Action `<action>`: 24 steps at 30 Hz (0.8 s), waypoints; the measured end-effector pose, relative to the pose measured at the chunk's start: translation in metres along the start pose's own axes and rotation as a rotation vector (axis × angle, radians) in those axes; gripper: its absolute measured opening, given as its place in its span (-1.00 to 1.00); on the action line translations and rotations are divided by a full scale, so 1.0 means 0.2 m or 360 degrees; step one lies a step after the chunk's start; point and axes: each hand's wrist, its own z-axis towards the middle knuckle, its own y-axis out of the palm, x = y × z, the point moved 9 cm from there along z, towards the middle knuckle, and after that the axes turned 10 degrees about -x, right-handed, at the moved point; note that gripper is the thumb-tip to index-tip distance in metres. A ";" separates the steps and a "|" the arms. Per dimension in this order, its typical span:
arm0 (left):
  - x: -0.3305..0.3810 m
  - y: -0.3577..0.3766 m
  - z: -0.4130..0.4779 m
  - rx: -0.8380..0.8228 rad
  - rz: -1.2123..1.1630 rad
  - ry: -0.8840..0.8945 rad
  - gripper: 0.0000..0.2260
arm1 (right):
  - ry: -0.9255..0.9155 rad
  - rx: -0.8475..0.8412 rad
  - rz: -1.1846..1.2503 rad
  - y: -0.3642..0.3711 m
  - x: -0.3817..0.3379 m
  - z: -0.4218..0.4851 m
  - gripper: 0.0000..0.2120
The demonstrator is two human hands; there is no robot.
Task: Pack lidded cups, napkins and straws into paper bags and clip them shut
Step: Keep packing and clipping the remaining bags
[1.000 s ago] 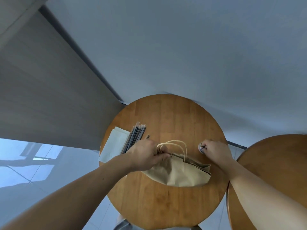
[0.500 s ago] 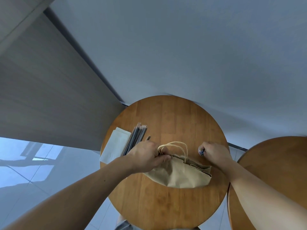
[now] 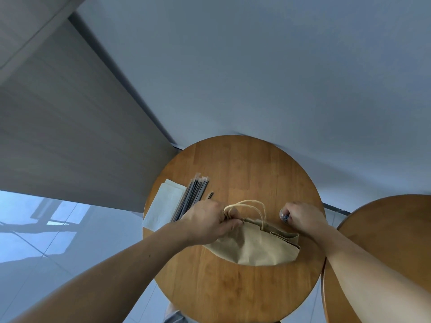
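Walls, two of them, meet in a corner ahead of you: a plain blue-grey wall (image 3: 256,66) and a grey panelled wall (image 3: 58,136) on your left. Below the panelled one you see glossy pale floor tiles (image 3: 46,241) carrying a window's reflection. You have two round wooden tables: the near table (image 3: 233,164) right under your hands and a second table (image 3: 384,229) just beside it on your right, only partly in view. One paper bag (image 3: 256,248) lies flattened on its side in the middle of the near table, its top edge turned away from you and its two cord handles (image 3: 251,202) looping out over the wood. One stack of white napkins (image 3: 163,206) sits at the table's left edge, with one bundle of wrapped straws (image 3: 196,192) lying along its right side, and one loose straw (image 3: 210,195) just beside the bundle. Your left hand (image 3: 205,224) pinches the bag's top edge where the handles join it. Your right hand (image 3: 303,217) is down at the tabletop just right of the bag, fingers curled round one small shiny object (image 3: 283,214), too small to identify.
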 end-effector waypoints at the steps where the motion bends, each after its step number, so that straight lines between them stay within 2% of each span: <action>1: -0.01 0.01 0.00 -0.0013 0.0020 -0.0033 -0.62 | -0.0010 0.0021 0.0042 0.00 0.01 -0.01 -0.85; 5: 0.00 0.01 0.00 -0.0028 0.0067 -0.0086 -0.60 | -0.0043 0.0182 0.0235 -0.04 0.01 -0.06 -0.85; 10: 0.01 0.00 -0.03 -0.0051 0.0100 -0.0157 -0.60 | -0.0025 0.0596 0.0849 -0.20 0.03 -0.24 -0.86; 13: 0.03 -0.01 -0.06 -0.0032 0.0089 -0.0205 -0.63 | -0.0054 0.0671 0.1160 -0.31 -0.02 -0.36 -0.84; 19: 0.08 -0.03 -0.12 0.0022 0.0119 -0.0230 -0.67 | -0.0292 0.0834 0.1622 -0.56 -0.22 -0.64 -0.79; 22: 0.09 -0.04 -0.14 0.0035 0.0102 -0.0211 -0.69 | -0.0447 0.0916 0.1713 -0.66 -0.33 -0.80 -0.90; 24: 0.11 -0.05 -0.14 0.0038 0.0131 -0.0182 -0.68 | -0.0475 0.0921 0.1656 -0.67 -0.39 -0.88 -0.85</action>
